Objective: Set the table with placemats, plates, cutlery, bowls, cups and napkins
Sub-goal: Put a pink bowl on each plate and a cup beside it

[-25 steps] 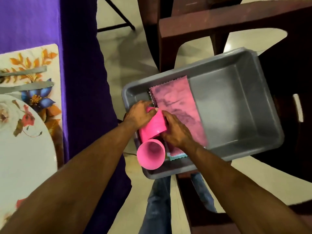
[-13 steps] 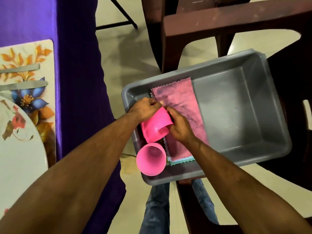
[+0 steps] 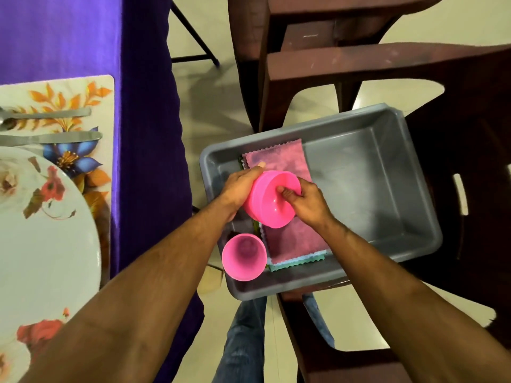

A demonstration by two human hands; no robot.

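Observation:
Both hands hold a pink bowl (image 3: pixel 269 200) above the grey tub (image 3: pixel 409 172). My left hand (image 3: pixel 239 186) wraps its outer left side. My right hand (image 3: pixel 304 201) pinches the right rim, thumb inside the bowl. A pink cup (image 3: pixel 244 257) stands upright in the tub's near left corner. A pink cloth napkin (image 3: pixel 287 167) lies on other folded napkins (image 3: pixel 298 262) along the tub's left half. On the purple table at left lie a floral placemat (image 3: pixel 91 92), a floral plate (image 3: pixel 41 239) and two pieces of cutlery (image 3: pixel 55 125).
The tub rests on a dark brown chair (image 3: pixel 470 161); a second brown chair (image 3: pixel 318 23) stands behind it. The purple tablecloth (image 3: pixel 146 134) hangs down to the left of the tub. My jeans-clad legs (image 3: pixel 243 341) show below, over pale floor tiles.
The bowl has been lifted out of the tub's left side and turned so its opening faces me. My right thumb has gone inside its rim. The cup stayed put.

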